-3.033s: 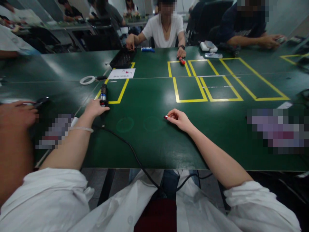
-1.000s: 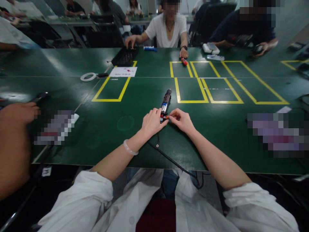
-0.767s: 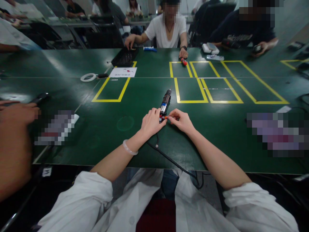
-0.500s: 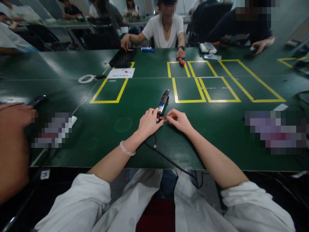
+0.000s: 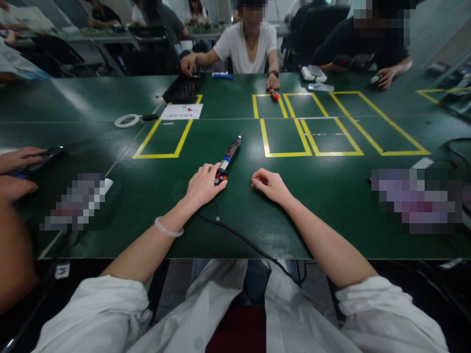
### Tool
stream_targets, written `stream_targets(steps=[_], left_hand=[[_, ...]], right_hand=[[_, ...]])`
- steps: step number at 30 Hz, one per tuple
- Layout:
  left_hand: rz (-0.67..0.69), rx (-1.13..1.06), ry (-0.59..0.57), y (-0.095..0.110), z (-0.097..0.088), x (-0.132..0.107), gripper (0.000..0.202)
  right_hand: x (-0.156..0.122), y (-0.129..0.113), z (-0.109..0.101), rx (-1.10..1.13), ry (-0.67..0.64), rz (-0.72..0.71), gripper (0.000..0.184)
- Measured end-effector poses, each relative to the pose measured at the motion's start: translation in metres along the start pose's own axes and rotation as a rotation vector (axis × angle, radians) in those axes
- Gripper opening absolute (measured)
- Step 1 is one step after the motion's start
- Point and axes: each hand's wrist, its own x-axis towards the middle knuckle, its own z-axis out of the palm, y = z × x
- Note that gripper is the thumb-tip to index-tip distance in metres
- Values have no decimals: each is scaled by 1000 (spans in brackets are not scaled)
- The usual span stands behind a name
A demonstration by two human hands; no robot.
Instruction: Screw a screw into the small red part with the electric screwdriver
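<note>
My left hand (image 5: 204, 184) is closed over the rear end of an electric screwdriver (image 5: 228, 156). The tool lies on the green table with its thin bit pointing away from me and slightly right. Red and orange parts show by my thumb, and a black cord (image 5: 243, 234) runs from there to the table's front edge. To the right, apart from the screwdriver, my right hand (image 5: 270, 185) rests with curled fingers pressed together. Whether anything small is in them is hidden.
Yellow tape rectangles (image 5: 287, 155) mark the green table (image 5: 235, 206). A white sheet (image 5: 182, 112) lies beside a black tray (image 5: 183, 88) at the far left. Across the table, a co-worker's hand (image 5: 273, 81) touches a red item. Another person's hands (image 5: 22, 166) hold a dark tool at left.
My left hand has moved left with the screwdriver, away from my right hand. My right hand has stayed nearly in place, and a gap now separates the two.
</note>
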Motion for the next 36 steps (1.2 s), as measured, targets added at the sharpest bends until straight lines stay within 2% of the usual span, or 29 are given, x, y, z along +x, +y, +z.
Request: stream_targets(steps=[9,16,20,24,29,36], left_hand=[[-269,54,1,-98,-9,3,68],[-414,83,-38,-167,-24,26,69],[-504,98,-50,-198,-28,43,67],[-485,103,10,-210,-23,47,58],[-440,101,139,-204,-11,45,59],[-423,137,230,-208,-2,48,56]], right_hand=[[1,4,2,-50,6,-7,11],[0,5,4,-55,3,5,12],[0,5,4,-47,4,17,13],[0,6,4,-42,1,25,13],[0,6,4,-61,-2,37,12],[-1,5,5,-56,2,57,12]])
